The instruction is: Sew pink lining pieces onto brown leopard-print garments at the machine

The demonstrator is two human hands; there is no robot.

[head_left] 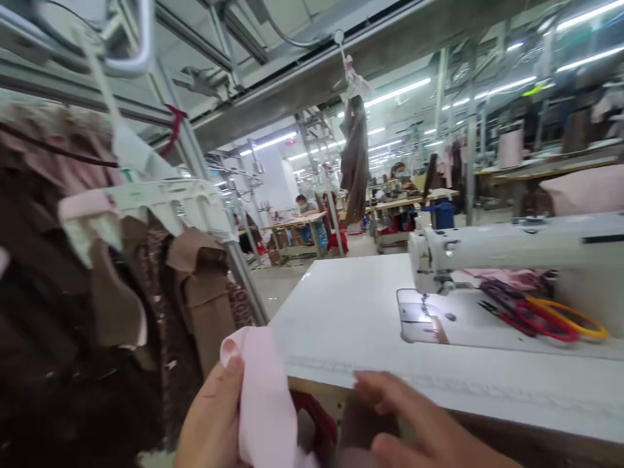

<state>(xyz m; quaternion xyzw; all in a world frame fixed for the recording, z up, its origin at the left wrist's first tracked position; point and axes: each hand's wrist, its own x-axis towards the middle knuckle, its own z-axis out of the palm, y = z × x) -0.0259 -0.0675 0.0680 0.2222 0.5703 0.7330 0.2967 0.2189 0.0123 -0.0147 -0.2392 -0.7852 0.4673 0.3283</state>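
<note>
My left hand (pixel 214 409) pinches a strip of pale pink fabric (pixel 266 396) between thumb and fingers, just off the near left corner of the white sewing table (pixel 341 299). The fabric hangs down past the bottom of the view. To the right, my right hand (pixel 404 416) is held by the table's front edge with its fingers stretched out and apart, nothing seen in them; it is slightly blurred. A white sewing machine (pixel 517 253) stands on the table, its lamp lighting the needle plate (pixel 424 318).
At the left, a white hanger (pixel 160 195) carries brown fabric pieces (pixel 205 286) beside a metal post. Scissors with red handles (pixel 550 325) and a yellow-handled pair (pixel 580 318) lie under the machine arm. Brown fabric (pixel 355 162) hangs from the overhead rail. Two people sit at tables farther back.
</note>
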